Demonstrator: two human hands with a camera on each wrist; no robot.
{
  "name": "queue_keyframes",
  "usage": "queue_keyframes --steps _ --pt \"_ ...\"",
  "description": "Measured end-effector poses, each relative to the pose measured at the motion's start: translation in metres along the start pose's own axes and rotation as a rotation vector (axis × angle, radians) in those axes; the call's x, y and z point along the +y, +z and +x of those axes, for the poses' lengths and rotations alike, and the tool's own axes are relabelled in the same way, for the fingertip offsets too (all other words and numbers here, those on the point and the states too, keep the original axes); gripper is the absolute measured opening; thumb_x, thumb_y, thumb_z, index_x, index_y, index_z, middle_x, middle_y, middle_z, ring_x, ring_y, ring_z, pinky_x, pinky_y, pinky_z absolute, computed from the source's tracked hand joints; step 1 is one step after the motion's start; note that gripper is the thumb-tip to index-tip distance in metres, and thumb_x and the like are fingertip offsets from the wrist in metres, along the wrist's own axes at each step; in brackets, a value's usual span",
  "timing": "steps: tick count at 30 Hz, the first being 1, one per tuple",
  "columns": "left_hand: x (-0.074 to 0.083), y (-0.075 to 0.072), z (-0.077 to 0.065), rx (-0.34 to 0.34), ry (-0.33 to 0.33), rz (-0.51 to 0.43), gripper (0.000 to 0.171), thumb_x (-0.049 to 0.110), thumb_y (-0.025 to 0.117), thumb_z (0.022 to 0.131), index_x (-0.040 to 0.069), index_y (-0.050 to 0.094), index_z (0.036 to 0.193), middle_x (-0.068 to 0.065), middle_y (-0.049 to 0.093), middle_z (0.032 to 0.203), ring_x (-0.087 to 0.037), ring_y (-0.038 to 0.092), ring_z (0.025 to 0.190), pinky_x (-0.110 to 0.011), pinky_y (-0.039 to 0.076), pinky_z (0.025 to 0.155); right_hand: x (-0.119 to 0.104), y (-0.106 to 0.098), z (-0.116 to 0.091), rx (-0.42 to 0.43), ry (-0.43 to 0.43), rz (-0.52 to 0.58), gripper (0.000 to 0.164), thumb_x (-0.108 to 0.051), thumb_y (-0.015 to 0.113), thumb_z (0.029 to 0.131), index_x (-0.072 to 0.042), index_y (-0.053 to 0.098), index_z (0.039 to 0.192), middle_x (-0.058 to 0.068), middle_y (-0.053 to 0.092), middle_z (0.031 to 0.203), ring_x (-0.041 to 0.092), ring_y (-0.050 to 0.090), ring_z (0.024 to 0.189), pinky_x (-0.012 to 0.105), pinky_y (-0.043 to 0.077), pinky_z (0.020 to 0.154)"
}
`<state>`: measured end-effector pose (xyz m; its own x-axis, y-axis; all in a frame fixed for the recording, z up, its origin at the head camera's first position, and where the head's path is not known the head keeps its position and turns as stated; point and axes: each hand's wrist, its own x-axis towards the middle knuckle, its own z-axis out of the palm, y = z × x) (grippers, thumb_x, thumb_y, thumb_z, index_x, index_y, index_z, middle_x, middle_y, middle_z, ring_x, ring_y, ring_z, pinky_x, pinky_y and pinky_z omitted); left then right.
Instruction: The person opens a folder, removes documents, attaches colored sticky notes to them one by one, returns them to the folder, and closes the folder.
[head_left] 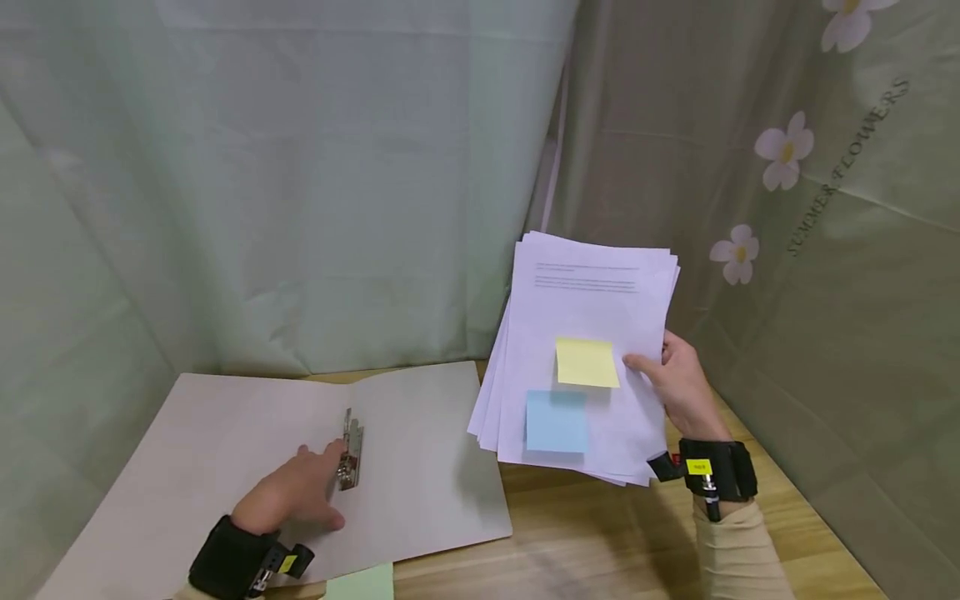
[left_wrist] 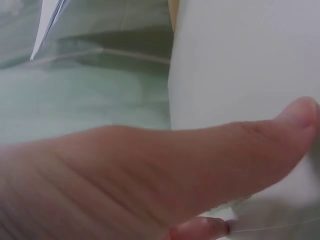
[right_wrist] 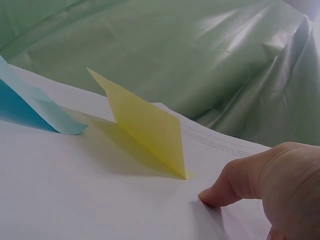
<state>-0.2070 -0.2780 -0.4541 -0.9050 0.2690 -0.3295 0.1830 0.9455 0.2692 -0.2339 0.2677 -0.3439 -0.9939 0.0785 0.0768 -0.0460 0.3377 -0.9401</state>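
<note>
My right hand grips a stack of printed paper sheets by its right edge, thumb on top and the other fingers hidden behind. The stack is raised and tilted over the table, its sheets slightly fanned. A yellow sticky note and a blue sticky note are on the top sheet; in the right wrist view the yellow note stands up from the paper. My left hand is spread over an open white folder, fingertips right at its metal clip, thumb out to the right.
A pale green paper piece sticks out below the folder's front edge. Light green curtains hang behind and along both sides of the wooden table, the right one printed with white flowers.
</note>
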Motion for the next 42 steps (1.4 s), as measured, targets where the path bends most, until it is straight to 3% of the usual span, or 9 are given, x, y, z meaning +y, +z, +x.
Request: queue_keyframes --steps 4,8,11,16,19,23,29,34,42 --pt "0.040 -0.010 -0.012 0.017 0.002 -0.020 0.115 0.030 0.107 0.075 -0.013 0.043 0.160 -0.042 0.060 0.156 -0.078 0.041 0.150 -0.085 0.046 0.113 0.002 -0.001 0.000 0.000 0.006 0.006 0.070 -0.020 0.068 0.112 -0.004 0.038 0.173 0.025 0.055 0.170 0.039 0.073 0.130 0.055 0.064 0.105" --pt "0.071 -0.010 -0.019 0.051 0.014 -0.047 0.106 0.027 0.105 0.078 -0.012 0.046 0.157 -0.042 0.063 0.152 -0.079 0.040 0.150 -0.092 0.044 0.106 0.003 0.000 0.002 -0.014 0.012 0.000 0.068 -0.019 0.068 0.112 -0.004 0.038 0.172 0.027 0.056 0.168 0.040 0.073 0.129 0.057 0.066 0.103" --pt "0.081 0.002 -0.011 0.077 0.029 -0.051 0.102 0.031 0.105 0.078 -0.006 0.049 0.155 -0.039 0.067 0.149 -0.077 0.042 0.150 -0.097 0.041 0.100 0.003 0.001 0.002 -0.024 0.007 -0.004 0.066 -0.017 0.067 0.112 -0.003 0.040 0.171 0.029 0.057 0.166 0.039 0.073 0.126 0.054 0.068 0.099" --pt "0.091 0.028 0.010 0.102 0.051 -0.036 0.104 0.043 0.104 0.079 0.005 0.049 0.158 -0.030 0.065 0.158 -0.071 0.042 0.155 -0.099 0.039 0.101 0.002 0.002 0.000 -0.031 -0.002 -0.007 0.065 -0.016 0.067 0.112 -0.004 0.041 0.171 0.029 0.058 0.165 0.038 0.074 0.125 0.053 0.068 0.100" --pt "0.107 0.031 0.007 0.093 0.062 -0.045 0.103 0.044 0.103 0.080 0.006 0.049 0.160 -0.030 0.058 0.165 -0.070 0.041 0.157 -0.101 0.035 0.102 0.003 0.004 -0.001 -0.037 0.007 -0.010 0.066 -0.016 0.067 0.112 -0.003 0.039 0.171 0.030 0.057 0.166 0.037 0.074 0.124 0.053 0.068 0.100" --pt "0.128 0.022 -0.006 0.111 0.056 -0.054 0.099 0.040 0.104 0.078 0.007 0.055 0.156 -0.030 0.057 0.167 -0.069 0.043 0.156 -0.101 0.034 0.103 0.003 0.008 -0.001 -0.057 0.016 -0.008 0.065 -0.014 0.067 0.112 -0.001 0.040 0.170 0.031 0.057 0.165 0.032 0.073 0.122 0.042 0.068 0.095" --pt "0.138 0.015 -0.012 0.156 0.051 -0.009 0.098 0.043 0.105 0.076 0.005 0.057 0.153 -0.026 0.066 0.159 -0.064 0.050 0.153 -0.093 0.041 0.105 0.005 0.023 0.004 -0.145 -0.009 0.002 0.064 -0.008 0.065 0.110 0.002 0.041 0.169 0.031 0.057 0.164 0.031 0.071 0.120 0.031 0.064 0.091" --pt "0.140 0.015 -0.012 0.149 0.043 0.023 0.102 0.048 0.103 0.076 -0.002 0.059 0.153 -0.025 0.066 0.159 -0.060 0.050 0.154 -0.091 0.042 0.105 0.016 0.046 0.006 -0.213 0.007 0.001 0.060 -0.005 0.065 0.108 0.005 0.047 0.164 0.033 0.059 0.160 0.032 0.071 0.118 0.033 0.063 0.092" --pt "0.141 0.017 -0.011 0.127 0.032 0.048 0.096 0.051 0.100 0.079 -0.001 0.064 0.152 -0.025 0.059 0.167 -0.059 0.047 0.157 -0.090 0.042 0.108 0.035 0.076 0.011 -0.261 0.094 -0.040 0.061 -0.006 0.069 0.103 0.006 0.052 0.161 0.031 0.063 0.154 0.030 0.072 0.109 0.037 0.063 0.090"
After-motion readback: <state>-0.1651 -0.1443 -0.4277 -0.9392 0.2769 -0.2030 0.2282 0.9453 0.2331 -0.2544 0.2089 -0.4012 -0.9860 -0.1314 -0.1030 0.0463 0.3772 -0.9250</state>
